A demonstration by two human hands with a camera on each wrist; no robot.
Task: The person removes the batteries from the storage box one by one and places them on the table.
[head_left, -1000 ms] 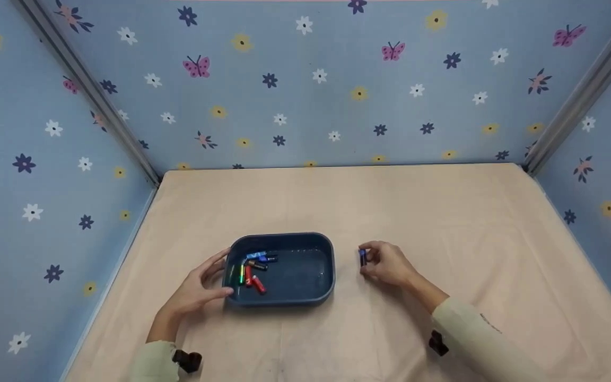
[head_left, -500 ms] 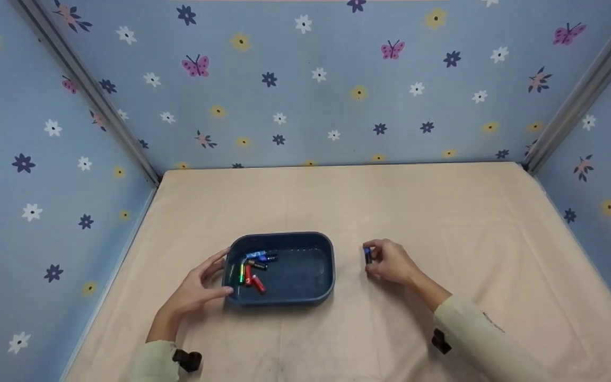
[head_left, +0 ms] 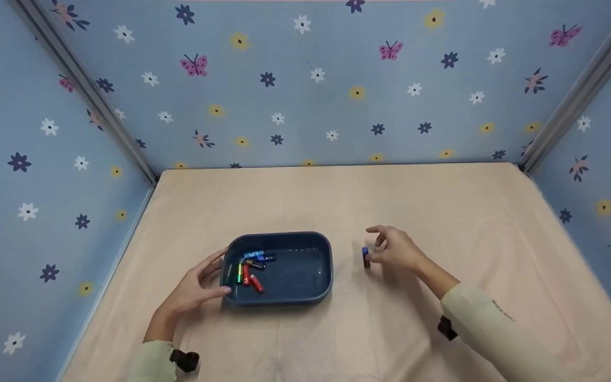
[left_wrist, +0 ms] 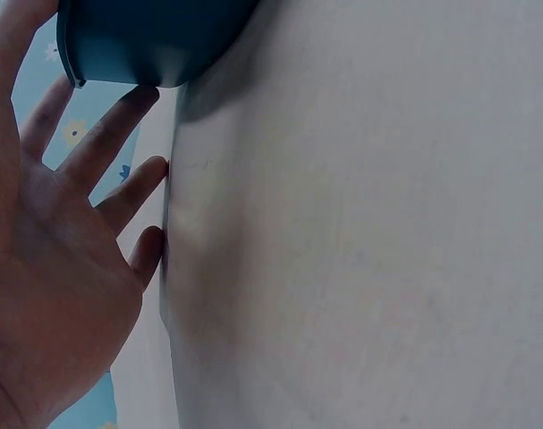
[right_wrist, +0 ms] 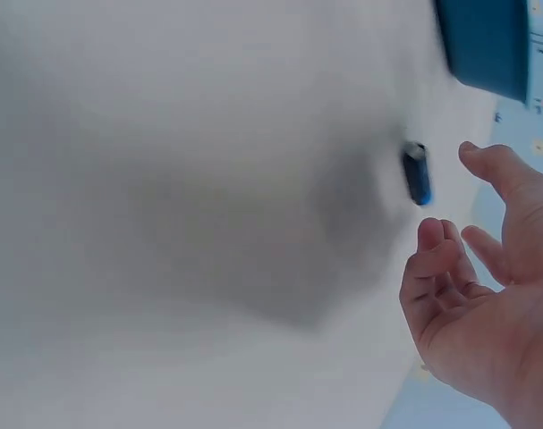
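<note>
A battery (head_left: 365, 258), dark with a blue end, lies on the table to the right of the navy basin (head_left: 295, 304). My right hand (head_left: 396, 249) is just beside it, fingers spread apart and thumb close to the battery. In the right wrist view the battery (right_wrist: 416, 173) shows a silvery end, and a gap separates it from the thumb and fingers. My left hand (head_left: 191, 289) stays at the basin's left end, thumb at the front corner and fingers along the side. The left wrist view shows those fingers extended, fingertips against the basin wall (left_wrist: 146, 45).
Inside the basin, several batteries (head_left: 255, 283) in red, green, blue and dark colours gather at the left. A beige cloth covers the table (head_left: 443, 212). Blue flowered panels (head_left: 305, 106) close off the back and both sides.
My right hand has let go of the battery, raising its fingers away and opening them. The battery now lies on the table. My left hand and the basin stay where they were.
</note>
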